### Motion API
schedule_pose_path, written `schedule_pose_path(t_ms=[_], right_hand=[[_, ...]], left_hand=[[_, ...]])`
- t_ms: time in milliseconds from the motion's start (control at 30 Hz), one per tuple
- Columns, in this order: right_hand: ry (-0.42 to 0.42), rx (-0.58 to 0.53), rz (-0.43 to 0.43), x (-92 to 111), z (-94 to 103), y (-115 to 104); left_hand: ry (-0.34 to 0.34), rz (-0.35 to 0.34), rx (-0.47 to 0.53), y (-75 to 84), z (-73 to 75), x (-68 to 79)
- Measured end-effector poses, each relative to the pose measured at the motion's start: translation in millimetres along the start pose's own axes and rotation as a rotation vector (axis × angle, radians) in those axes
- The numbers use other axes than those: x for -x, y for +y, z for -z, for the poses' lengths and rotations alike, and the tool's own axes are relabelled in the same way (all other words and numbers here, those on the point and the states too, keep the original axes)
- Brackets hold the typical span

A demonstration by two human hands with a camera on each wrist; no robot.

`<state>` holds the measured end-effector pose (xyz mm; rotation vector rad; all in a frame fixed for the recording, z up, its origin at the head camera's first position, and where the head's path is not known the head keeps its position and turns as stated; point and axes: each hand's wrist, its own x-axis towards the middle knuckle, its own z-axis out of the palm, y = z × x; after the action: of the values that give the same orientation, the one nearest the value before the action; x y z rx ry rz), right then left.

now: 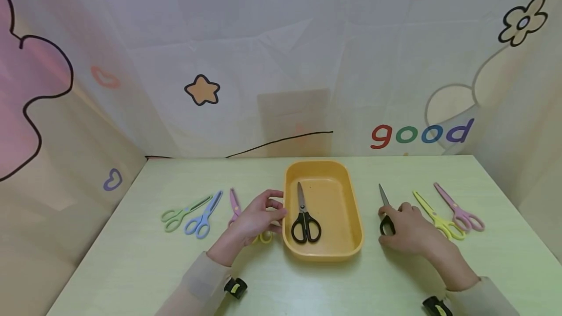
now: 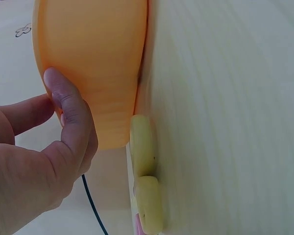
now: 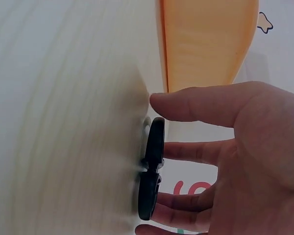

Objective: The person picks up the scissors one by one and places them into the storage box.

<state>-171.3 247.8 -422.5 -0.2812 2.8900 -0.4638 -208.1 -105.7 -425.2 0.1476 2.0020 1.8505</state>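
Observation:
My left hand (image 1: 259, 213) is at the left side of a yellow tray (image 1: 354, 213), its fingers pinching the rim in the left wrist view. Inside the tray lies a pair of black-handled scissors (image 1: 303, 218), blades toward the back. Right of the tray, another pair of black-handled scissors (image 1: 387, 226) lies on the table. My right hand (image 1: 410, 228) reaches over it from the right. In the right wrist view the thumb and fingers are spread around its black handles (image 3: 155, 142), with a gap at the thumb; part of the scissors is hidden under the hand.
On the left lie green scissors (image 1: 174, 218), blue scissors (image 1: 203, 221), pink scissors (image 1: 235, 203) and yellow scissors (image 1: 265, 238) partly behind my left hand. On the right are yellow-green scissors (image 1: 439, 221) and pink-purple scissors (image 1: 463, 214). A printed curtain (image 1: 237, 23) hangs behind the table.

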Motion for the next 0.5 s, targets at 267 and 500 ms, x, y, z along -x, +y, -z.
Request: schedule_pose_path(t_ms=[267,500], right_hand=[[-0.012,-0.004,-0.004,-1.2,2.5,0.6],[-0.018,-0.050,-0.022,-4.4,3.8,-0.1]], left_hand=[[-0.004,0.000,0.006,-1.4,0.4,-1.1],[-0.015,0.003,0.016,-1.7,1.7,-0.9]])
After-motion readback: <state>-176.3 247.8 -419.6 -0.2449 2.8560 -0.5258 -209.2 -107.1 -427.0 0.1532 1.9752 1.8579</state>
